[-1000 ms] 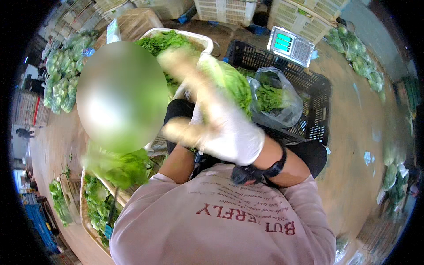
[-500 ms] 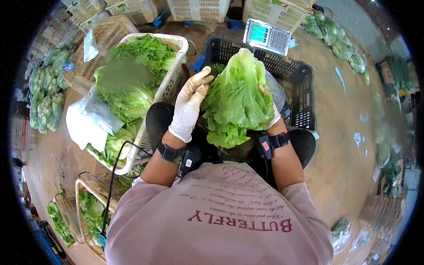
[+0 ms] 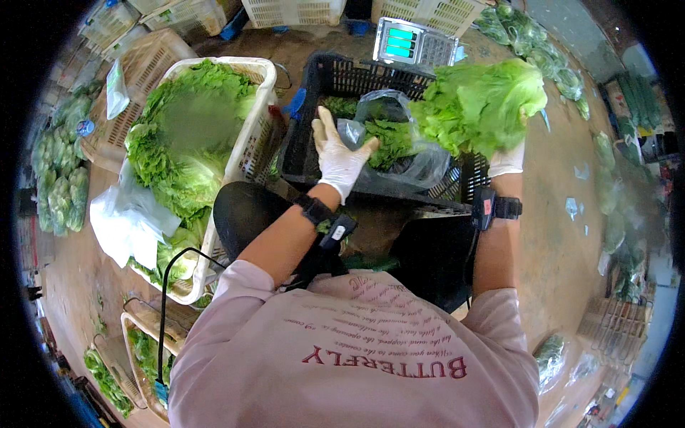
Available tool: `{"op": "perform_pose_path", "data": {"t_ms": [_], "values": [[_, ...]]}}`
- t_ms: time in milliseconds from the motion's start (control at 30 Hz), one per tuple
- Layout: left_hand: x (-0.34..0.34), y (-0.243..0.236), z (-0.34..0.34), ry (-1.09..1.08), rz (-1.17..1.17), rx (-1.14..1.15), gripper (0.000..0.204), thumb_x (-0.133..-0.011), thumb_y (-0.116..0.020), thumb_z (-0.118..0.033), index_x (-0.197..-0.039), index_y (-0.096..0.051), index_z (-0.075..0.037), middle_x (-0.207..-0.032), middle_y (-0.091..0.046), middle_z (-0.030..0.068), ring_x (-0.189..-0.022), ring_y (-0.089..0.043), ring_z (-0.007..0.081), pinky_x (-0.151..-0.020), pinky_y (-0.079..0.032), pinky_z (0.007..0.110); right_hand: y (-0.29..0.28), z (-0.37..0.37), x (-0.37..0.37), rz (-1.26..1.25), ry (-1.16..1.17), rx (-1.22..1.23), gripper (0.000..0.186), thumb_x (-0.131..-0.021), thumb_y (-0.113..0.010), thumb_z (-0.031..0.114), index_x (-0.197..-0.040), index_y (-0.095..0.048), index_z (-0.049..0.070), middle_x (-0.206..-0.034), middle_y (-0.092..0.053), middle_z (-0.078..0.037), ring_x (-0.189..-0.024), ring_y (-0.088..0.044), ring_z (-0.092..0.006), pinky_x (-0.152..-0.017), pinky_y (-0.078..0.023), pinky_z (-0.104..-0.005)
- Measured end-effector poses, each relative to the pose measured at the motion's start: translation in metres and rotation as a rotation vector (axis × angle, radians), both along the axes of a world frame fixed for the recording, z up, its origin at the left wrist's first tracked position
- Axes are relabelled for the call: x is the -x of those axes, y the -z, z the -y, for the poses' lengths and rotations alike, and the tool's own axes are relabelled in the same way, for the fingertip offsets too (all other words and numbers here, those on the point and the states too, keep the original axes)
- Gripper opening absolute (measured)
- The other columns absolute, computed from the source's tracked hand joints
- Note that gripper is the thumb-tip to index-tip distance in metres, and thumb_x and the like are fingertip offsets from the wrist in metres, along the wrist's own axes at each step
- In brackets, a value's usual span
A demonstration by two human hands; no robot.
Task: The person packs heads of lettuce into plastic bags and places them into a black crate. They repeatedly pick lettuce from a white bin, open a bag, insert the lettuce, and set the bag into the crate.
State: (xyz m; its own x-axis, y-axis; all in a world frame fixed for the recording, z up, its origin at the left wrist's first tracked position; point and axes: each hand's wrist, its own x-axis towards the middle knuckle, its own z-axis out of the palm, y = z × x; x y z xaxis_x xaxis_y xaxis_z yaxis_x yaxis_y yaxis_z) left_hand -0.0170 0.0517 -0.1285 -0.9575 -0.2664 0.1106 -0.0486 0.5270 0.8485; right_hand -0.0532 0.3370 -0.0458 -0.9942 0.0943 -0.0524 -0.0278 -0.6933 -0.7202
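Note:
My gloved left hand has its fingers apart at the left edge of a clear plastic bag, which lies in a black crate with leafy lettuce inside. My gloved right hand holds a large head of green lettuce up over the crate's right end; its fingers are mostly hidden behind the leaves.
A white crate heaped with lettuce stands at my left, a white bag on it. A silver scale sits behind the black crate. Bagged vegetables line both sides; more crates stand along the back.
The lettuce in my right hand has swung rightward and up, uncovering the bag in the black crate. My left hand has moved away from the lettuce, to the bag.

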Motion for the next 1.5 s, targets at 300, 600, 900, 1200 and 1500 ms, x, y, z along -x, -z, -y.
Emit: {"op": "perform_pose_path", "data": {"t_ms": [300,600,900,1200,1500], "values": [[0.066,0.026,0.069,0.239,0.313,-1.065,0.019,-0.089,-0.052,-0.015,-0.099,-0.062,-0.003,-0.084,-0.066,0.0091,-0.064,-0.06,0.0153,-0.063,-0.051,0.028,0.045,0.077,0.043,-0.676,-0.041,-1.507,0.087,-0.055,-0.08,0.014,-0.132,-0.039,0.011,-0.116,-0.053,-0.019,-0.104,-0.052,-0.0305,-0.094,-0.041,-0.0372],[0.052,-0.04,0.062,0.175,0.125,-1.164,0.04,-0.09,-0.043,-0.011,-0.129,-0.048,-0.004,-0.13,-0.052,0.0072,-0.095,-0.054,0.0124,-0.079,-0.043,0.025,0.141,0.145,0.076,-0.543,-0.92,-1.818,0.083,-0.061,-0.072,0.021,-0.136,-0.038,0.018,-0.104,-0.056,-0.021,-0.101,-0.052,-0.0358,-0.089,-0.042,-0.0405],[0.027,-0.023,0.038,0.598,0.269,-0.932,0.046,-0.087,-0.053,-0.016,-0.131,-0.046,-0.004,-0.119,-0.055,0.0063,-0.102,-0.051,0.0128,-0.083,-0.044,0.025,0.197,0.163,0.091,-0.542,-1.211,-2.287,0.058,-0.071,-0.065,0.03,-0.125,-0.049,0.012,-0.104,-0.059,-0.019,-0.099,-0.056,-0.0333,-0.09,-0.044,-0.0379],[0.056,-0.022,0.07,0.238,0.163,-0.846,0.063,-0.085,-0.055,-0.028,-0.139,-0.031,-0.006,-0.098,-0.063,0.0112,-0.083,-0.059,0.0201,-0.071,-0.049,0.033,0.208,0.13,0.108,-0.312,-0.821,-2.179,0.043,-0.078,-0.059,0.031,-0.114,-0.057,0.008,-0.106,-0.061,-0.018,-0.1,-0.058,-0.0308,-0.09,-0.044,-0.0359],[0.018,-0.079,0.242,0.396,-0.125,0.558,0.032,-0.083,-0.05,-0.019,-0.113,-0.06,-0.014,-0.099,-0.063,0.0154,-0.088,-0.061,0.0321,-0.078,-0.05,0.037,0.095,0.0,0.052,0.138,-1.058,-2.099,0.037,-0.084,-0.053,0.032,-0.104,-0.064,0.003,-0.107,-0.063,-0.018,-0.1,-0.059,-0.0284,-0.09,-0.044,-0.0339]]}}
